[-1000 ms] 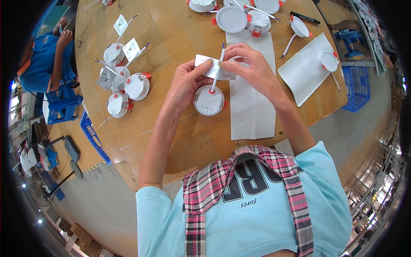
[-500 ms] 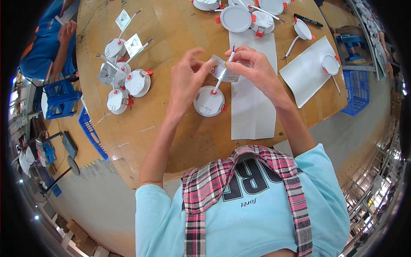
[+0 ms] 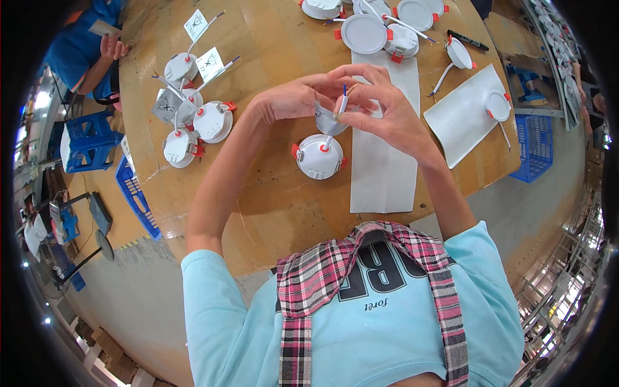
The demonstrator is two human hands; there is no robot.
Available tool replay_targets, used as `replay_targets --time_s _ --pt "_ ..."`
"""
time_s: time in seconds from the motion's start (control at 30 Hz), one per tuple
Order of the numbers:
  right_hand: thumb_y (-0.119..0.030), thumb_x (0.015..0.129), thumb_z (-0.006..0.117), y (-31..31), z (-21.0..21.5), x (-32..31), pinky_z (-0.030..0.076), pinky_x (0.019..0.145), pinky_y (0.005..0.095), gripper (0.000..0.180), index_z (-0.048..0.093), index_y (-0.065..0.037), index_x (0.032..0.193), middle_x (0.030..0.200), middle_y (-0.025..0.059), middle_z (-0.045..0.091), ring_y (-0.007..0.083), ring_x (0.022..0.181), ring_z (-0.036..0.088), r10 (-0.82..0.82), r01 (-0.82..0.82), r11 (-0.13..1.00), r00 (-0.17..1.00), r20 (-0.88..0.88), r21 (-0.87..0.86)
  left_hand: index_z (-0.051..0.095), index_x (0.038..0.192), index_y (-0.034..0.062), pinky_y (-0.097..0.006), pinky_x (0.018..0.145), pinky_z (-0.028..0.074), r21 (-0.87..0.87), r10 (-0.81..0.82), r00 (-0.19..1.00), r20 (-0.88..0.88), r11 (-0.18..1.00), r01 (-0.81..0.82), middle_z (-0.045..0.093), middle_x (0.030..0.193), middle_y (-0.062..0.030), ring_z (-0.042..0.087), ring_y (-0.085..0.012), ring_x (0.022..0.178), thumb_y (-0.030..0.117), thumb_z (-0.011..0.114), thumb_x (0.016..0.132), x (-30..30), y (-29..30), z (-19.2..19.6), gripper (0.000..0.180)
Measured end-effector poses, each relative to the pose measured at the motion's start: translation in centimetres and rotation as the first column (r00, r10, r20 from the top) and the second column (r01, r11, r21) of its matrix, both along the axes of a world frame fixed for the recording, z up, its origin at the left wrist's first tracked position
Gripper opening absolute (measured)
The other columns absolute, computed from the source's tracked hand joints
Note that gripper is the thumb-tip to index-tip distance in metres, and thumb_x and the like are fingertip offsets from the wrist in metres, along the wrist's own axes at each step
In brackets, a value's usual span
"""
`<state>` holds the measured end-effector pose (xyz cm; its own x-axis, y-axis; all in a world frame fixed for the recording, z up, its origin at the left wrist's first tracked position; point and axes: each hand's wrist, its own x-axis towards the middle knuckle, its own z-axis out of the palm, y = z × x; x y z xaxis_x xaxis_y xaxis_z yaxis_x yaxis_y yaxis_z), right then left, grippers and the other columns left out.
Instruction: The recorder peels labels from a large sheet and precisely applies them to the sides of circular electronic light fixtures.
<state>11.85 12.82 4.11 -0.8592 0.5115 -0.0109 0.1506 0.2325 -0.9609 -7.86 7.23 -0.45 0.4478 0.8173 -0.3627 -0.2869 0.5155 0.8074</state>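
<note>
A round white downlight (image 3: 314, 169) with red-tipped spring clips lies back-up on the table in front of me. Its short white cable (image 3: 343, 104) rises from a red grommet and ends in bare-coloured wires, one of them blue. A silvery printed label (image 3: 327, 120) is bent around the cable. My left hand (image 3: 293, 98) pinches the label from the left, its fingertips partly hidden behind it and my other hand. My right hand (image 3: 390, 115) is closed on the cable and the label's right part, thumb in front.
Several labelled downlights (image 3: 213, 122) cluster at left; several more (image 3: 363, 33) lie at the far side. A long white paper strip (image 3: 383, 184) and a white sheet (image 3: 454, 132) lie at right, near a black marker (image 3: 469, 40). A co-worker's hand (image 3: 111, 50) shows at far left.
My left hand has moved in over the label, its fingers reaching behind the cable. The label has gone from spread out to curved around the cable. The downlight has turned slightly.
</note>
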Motion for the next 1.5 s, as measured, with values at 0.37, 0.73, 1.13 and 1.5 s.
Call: replay_targets --time_s 0.37,0.73,1.13,1.5 --pt "-0.018 0.079 0.073 0.8 -1.0 0.5 0.034 0.104 0.0425 0.01 0.069 -0.011 0.084 0.13 0.0018 0.052 0.0256 0.127 0.034 0.027 -0.02 0.991 0.998 -0.055 0.136 0.06 0.115 0.0031 -0.029 0.092 0.045 0.166 -0.128 0.985 0.114 0.98 0.108 0.063 0.107 -0.0057 0.059 -0.0158 0.102 0.014 0.072 0.08 -0.8 1.1 -2.9 0.038" --pt "-0.02 0.079 0.073 0.1 -1.6 0.9 0.035 0.1 0.0383 0.019 0.065 -0.005 0.087 0.117 0.0028 0.054 0.0234 0.117 0.041 -0.121 0.126 0.978 0.992 -0.044 0.167 0.064 0.097 0.0058 -0.022 0.073 0.049 0.163 0.126 0.991 -0.05 0.98 -0.117 0.066 0.091 0.0008 0.061 -0.0052 0.078 0.016 0.063 0.089 -2.1 -1.0 -2.3 0.013" --pt "-0.009 0.085 0.066 -0.4 -2.4 0.1 0.047 0.084 0.0309 0.011 0.063 -0.001 0.092 0.093 0.004 0.059 0.0132 0.086 0.058 -0.242 0.234 0.97 0.962 -0.126 -0.07 0.065 0.098 0.0025 -0.023 0.076 0.051 0.185 0.319 0.947 -0.045 0.934 -0.306 0.067 0.091 -0.0002 0.062 -0.0055 0.084 0.014 0.063 0.09 -1.8 -2.3 -2.0 0.014" --pt "-0.007 0.088 0.063 -0.6 -2.4 0.0 0.049 0.081 0.0287 0.01 0.061 0.001 0.092 0.09 0.0034 0.061 0.0101 0.079 0.057 -0.292 0.27 0.944 0.951 -0.105 -0.187 0.067 0.099 0.0006 -0.026 0.08 0.053 0.215 0.418 0.889 -0.189 0.9 -0.378 0.068 0.091 -0.0035 0.064 -0.0094 0.085 0.016 0.065 0.089 -1.2 -2.7 -0.8 0.018"
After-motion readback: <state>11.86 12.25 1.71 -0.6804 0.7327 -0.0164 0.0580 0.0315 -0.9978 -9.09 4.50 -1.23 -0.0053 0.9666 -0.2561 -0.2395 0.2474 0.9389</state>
